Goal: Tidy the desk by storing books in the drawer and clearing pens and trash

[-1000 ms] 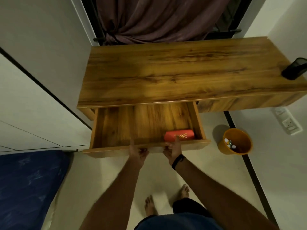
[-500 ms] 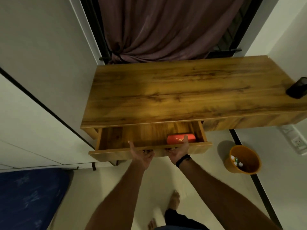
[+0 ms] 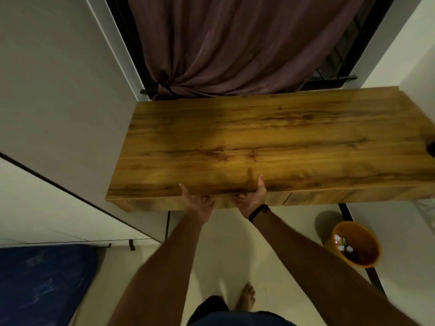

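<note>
The fingers of the left hand (image 3: 199, 204) curl under the front of the drawer (image 3: 226, 203), thumb up against the desk (image 3: 270, 147) edge; the right hand (image 3: 250, 201) does the same just beside it, thumb raised onto the top. Both hands press on the drawer front, gripping its lower lip, with nothing else held. A black band (image 3: 259, 212) circles the right wrist. The drawer sits flush with the desk front, closed, so any books inside are hidden. The desk top is bare wood except for a dark object (image 3: 432, 149) cut off at the right edge. On the floor to the right stands an orange bin (image 3: 357, 245) holding crumpled trash (image 3: 342, 244). A curtain (image 3: 235, 43) hangs behind, and a blue mattress (image 3: 42, 283) lies at lower left.
</note>
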